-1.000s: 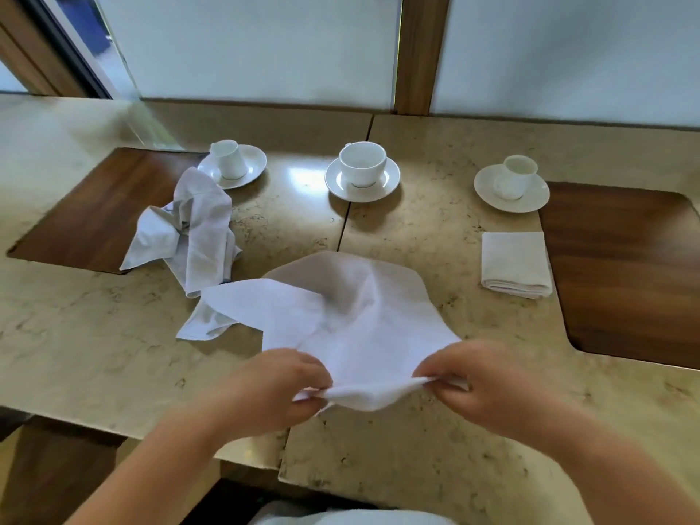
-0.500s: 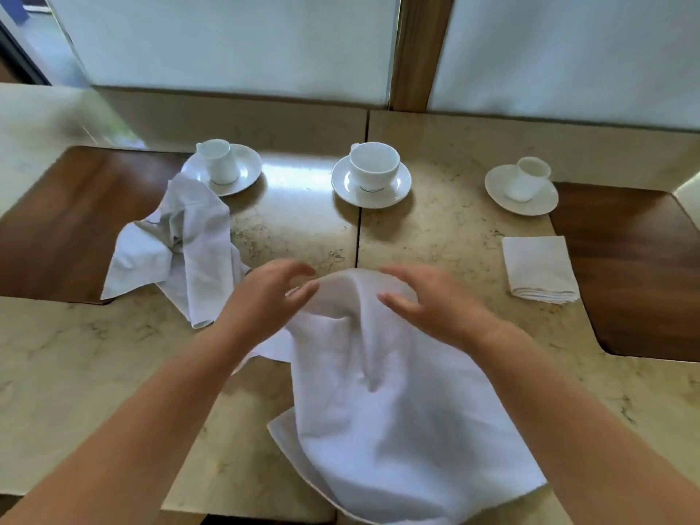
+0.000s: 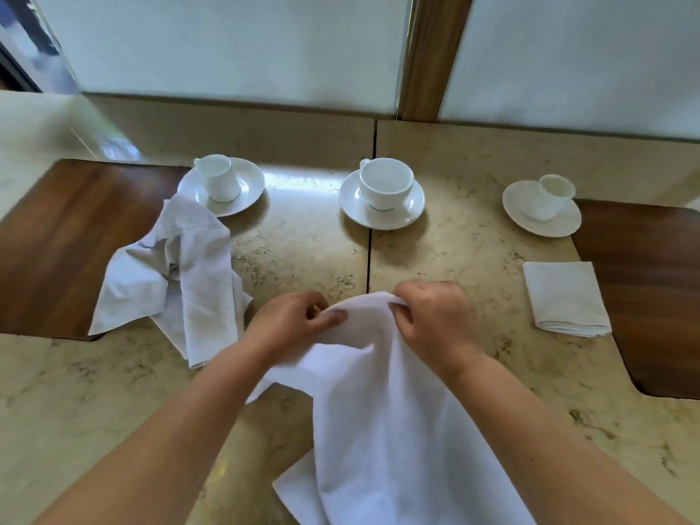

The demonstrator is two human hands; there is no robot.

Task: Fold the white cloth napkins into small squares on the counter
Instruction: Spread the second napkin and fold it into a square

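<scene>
At the six o'clock edge of the view, the white napkin [image 3: 397, 430] is running out of frame, so its lower corners are not showing, and both forearms are covering parts of it. Its far edge is bunching up near the centre of the marble counter [image 3: 310, 252], where the left hand [image 3: 291, 323] is pinching the cloth between thumb and curled fingers and the right hand [image 3: 435, 316] is gripping the raised fold just beside it. How many layers each hand is holding is hard to tell. At ten o'clock a crumpled napkin [image 3: 182, 274] is lying partly over the rim of the left saucer [image 3: 250, 183], which is carrying a small cup [image 3: 219, 178]. At twelve o'clock a wider cup [image 3: 386, 183] is sitting on its saucer [image 3: 378, 217]; at two o'clock a third cup [image 3: 547, 197] is tilting on a saucer [image 3: 541, 225]. All three cups are looking empty. At three o'clock a folded napkin [image 3: 566, 297] is resting beside a wooden inlay [image 3: 651, 289].
</scene>
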